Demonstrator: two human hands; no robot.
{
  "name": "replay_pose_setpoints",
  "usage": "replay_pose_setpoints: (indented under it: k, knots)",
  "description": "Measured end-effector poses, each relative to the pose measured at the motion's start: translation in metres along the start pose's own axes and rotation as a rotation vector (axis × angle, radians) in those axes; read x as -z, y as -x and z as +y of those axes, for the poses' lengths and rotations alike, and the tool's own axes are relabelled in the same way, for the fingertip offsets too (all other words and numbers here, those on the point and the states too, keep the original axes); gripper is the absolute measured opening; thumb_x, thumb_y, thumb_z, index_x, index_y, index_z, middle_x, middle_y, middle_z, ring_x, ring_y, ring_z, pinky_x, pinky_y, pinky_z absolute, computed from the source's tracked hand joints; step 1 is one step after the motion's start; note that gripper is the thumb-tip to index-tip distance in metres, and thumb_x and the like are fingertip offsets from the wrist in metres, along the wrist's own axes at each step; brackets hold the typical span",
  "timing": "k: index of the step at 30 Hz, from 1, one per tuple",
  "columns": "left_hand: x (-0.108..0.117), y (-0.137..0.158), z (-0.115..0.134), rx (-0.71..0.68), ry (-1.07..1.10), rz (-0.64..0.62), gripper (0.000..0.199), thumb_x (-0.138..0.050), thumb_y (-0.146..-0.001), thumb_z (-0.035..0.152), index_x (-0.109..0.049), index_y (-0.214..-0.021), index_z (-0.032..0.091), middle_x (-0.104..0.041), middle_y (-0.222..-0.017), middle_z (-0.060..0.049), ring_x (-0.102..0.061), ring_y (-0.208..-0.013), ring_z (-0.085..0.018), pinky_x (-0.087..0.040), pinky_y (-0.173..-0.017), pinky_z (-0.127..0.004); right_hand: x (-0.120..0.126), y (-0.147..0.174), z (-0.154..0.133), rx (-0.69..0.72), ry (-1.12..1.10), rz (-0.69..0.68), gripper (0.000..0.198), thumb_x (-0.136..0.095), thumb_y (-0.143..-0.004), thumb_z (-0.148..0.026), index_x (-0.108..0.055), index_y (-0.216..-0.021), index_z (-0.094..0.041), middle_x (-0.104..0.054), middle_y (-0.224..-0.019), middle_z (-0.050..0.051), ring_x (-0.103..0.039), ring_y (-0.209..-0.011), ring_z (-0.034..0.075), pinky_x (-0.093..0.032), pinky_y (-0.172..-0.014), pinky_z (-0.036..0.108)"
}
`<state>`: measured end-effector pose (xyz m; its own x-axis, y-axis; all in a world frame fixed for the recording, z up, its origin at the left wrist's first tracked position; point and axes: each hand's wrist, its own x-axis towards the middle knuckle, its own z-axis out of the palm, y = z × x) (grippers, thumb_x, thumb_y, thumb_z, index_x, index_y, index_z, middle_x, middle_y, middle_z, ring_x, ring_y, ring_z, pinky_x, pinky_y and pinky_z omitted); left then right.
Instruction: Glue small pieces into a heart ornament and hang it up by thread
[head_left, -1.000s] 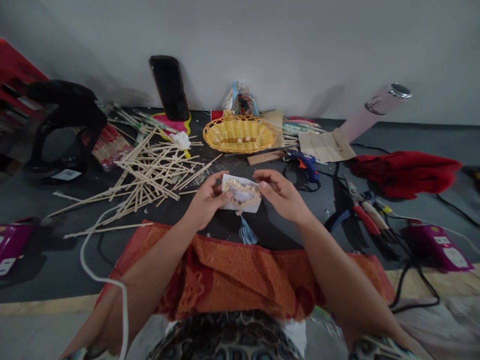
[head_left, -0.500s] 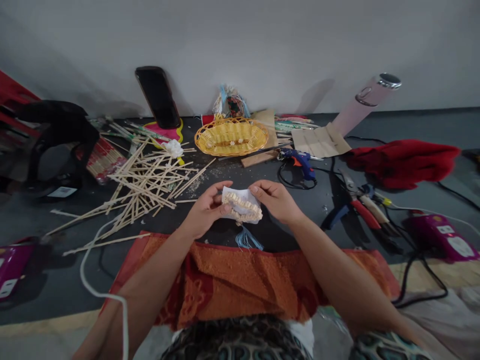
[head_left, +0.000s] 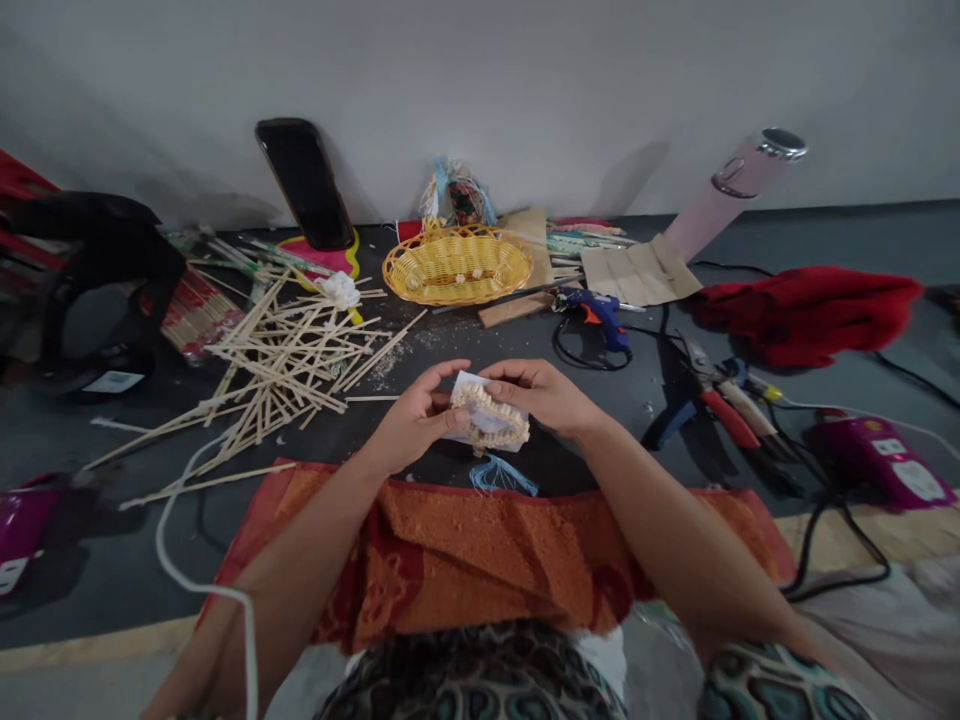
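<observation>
Between my two hands is a small white paper card (head_left: pixel 460 386) with an oval ring of short pale wooden pieces (head_left: pixel 504 437) against it. My left hand (head_left: pixel 416 415) pinches the left side, thumb on the front. With thumb over the ring's upper edge and fingers behind, my right hand (head_left: pixel 544 395) grips the upper right. A light blue tassel (head_left: pixel 501 476) hangs beneath the ring, over the dark table just beyond the orange towel (head_left: pixel 480 560). Whether the ring is fixed to the paper I cannot tell.
Loose wooden sticks (head_left: pixel 277 360) are heaped at left, near a propped phone (head_left: pixel 306 185). A yellow woven basket (head_left: pixel 457 270) stands at the back. To the right lie a blue glue gun (head_left: pixel 598 318), pliers (head_left: pixel 720 400), a red cloth (head_left: pixel 810 315) and a pink flask (head_left: pixel 731 195).
My right hand has shifted left along the paper, its thumb now over the ring. The ring and paper have turned slightly, and the tassel has swung to the right.
</observation>
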<state>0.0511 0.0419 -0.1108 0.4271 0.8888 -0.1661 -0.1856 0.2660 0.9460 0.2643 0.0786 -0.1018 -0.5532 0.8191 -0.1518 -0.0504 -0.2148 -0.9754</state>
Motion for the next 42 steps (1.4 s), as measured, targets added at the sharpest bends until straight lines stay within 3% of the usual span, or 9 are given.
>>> replay_pose_setpoints:
  k: [9, 14, 18, 23, 27, 30, 33, 37, 42]
  knots:
    - [-0.001, -0.004, -0.001, -0.066, -0.078, 0.105, 0.051, -0.078, -0.073, 0.022, -0.057, -0.119, 0.02, -0.068, -0.106, -0.005, -0.064, -0.092, -0.016, -0.052, -0.078, -0.024, -0.002, 0.001, -0.002, 0.015, 0.149, 0.001, 0.025, -0.062, -0.086, -0.04, -0.066, -0.091, -0.016, -0.06, -0.073, -0.002, -0.048, -0.061, 0.008, -0.037, -0.056, 0.021]
    - [-0.001, -0.001, 0.0, -0.072, -0.055, 0.067, 0.06, -0.078, -0.073, 0.023, -0.054, -0.128, 0.023, -0.067, -0.101, -0.005, -0.064, -0.085, -0.016, -0.053, -0.074, -0.027, -0.003, -0.002, -0.001, 0.021, 0.239, -0.009, 0.025, -0.058, -0.087, -0.039, -0.064, -0.092, -0.015, -0.059, -0.074, -0.001, -0.046, -0.062, 0.009, -0.036, -0.057, 0.021]
    - [0.0, 0.0, 0.0, -0.114, -0.085, 0.049, 0.077, -0.076, -0.076, 0.022, -0.041, -0.144, 0.03, -0.067, -0.101, -0.004, -0.064, -0.085, -0.015, -0.051, -0.073, -0.025, -0.006, -0.006, 0.004, 0.019, 0.225, 0.034, 0.026, -0.059, -0.086, -0.039, -0.065, -0.092, -0.014, -0.061, -0.075, -0.001, -0.048, -0.064, 0.009, -0.038, -0.059, 0.022]
    - [0.0, -0.001, -0.003, -0.126, -0.123, 0.027, 0.052, -0.075, -0.077, 0.025, -0.06, -0.127, 0.025, -0.068, -0.108, -0.006, -0.064, -0.093, -0.017, -0.052, -0.08, -0.027, -0.009, -0.01, 0.009, 0.045, 0.213, 0.069, 0.026, -0.061, -0.084, -0.039, -0.066, -0.095, -0.016, -0.066, -0.082, 0.001, -0.055, -0.069, 0.011, -0.043, -0.064, 0.025]
    - [0.0, -0.004, -0.003, -0.155, -0.087, 0.177, 0.045, -0.076, -0.076, 0.024, -0.063, -0.119, 0.022, -0.067, -0.105, -0.005, -0.062, -0.094, -0.017, -0.051, -0.081, -0.027, -0.004, -0.009, 0.008, 0.205, 0.366, 0.256, 0.029, -0.057, -0.09, -0.037, -0.064, -0.111, -0.019, -0.067, -0.103, 0.006, -0.059, -0.088, 0.016, -0.046, -0.078, 0.031]
    - [0.002, -0.006, -0.003, -0.196, -0.045, 0.287, 0.045, -0.076, -0.076, 0.024, -0.062, -0.118, 0.021, -0.067, -0.105, -0.004, -0.062, -0.093, -0.015, -0.051, -0.08, -0.026, 0.0, -0.005, 0.004, 0.323, 0.488, 0.476, 0.03, -0.046, -0.097, -0.04, -0.066, -0.108, -0.021, -0.065, -0.103, 0.006, -0.058, -0.093, 0.017, -0.045, -0.082, 0.032]
    - [0.003, -0.007, -0.004, -0.232, -0.016, 0.354, 0.044, -0.077, -0.074, 0.022, -0.061, -0.116, 0.02, -0.067, -0.108, -0.004, -0.062, -0.095, -0.014, -0.049, -0.082, -0.025, -0.001, 0.0, -0.001, 0.359, 0.52, 0.597, 0.032, -0.044, -0.098, -0.044, -0.066, -0.103, -0.021, -0.063, -0.098, 0.005, -0.055, -0.088, 0.017, -0.044, -0.076, 0.031]
    - [0.002, -0.008, -0.005, -0.252, 0.01, 0.394, 0.043, -0.077, -0.074, 0.022, -0.061, -0.114, 0.02, -0.067, -0.104, -0.003, -0.062, -0.091, -0.013, -0.05, -0.081, -0.025, -0.004, 0.003, -0.001, 0.289, 0.395, 0.481, 0.031, -0.051, -0.094, -0.049, -0.063, -0.1, -0.021, -0.06, -0.087, 0.003, -0.051, -0.074, 0.013, -0.042, -0.065, 0.026]
    - [0.0, -0.007, -0.003, -0.253, 0.02, 0.423, 0.044, -0.078, -0.072, 0.025, -0.059, -0.112, 0.019, -0.068, -0.105, -0.004, -0.064, -0.091, -0.015, -0.052, -0.08, -0.028, -0.004, -0.002, 0.012, 0.183, 0.178, 0.24, 0.037, -0.067, -0.085, -0.044, -0.056, -0.111, -0.021, -0.061, -0.099, 0.004, -0.056, -0.086, 0.014, -0.047, -0.075, 0.027]
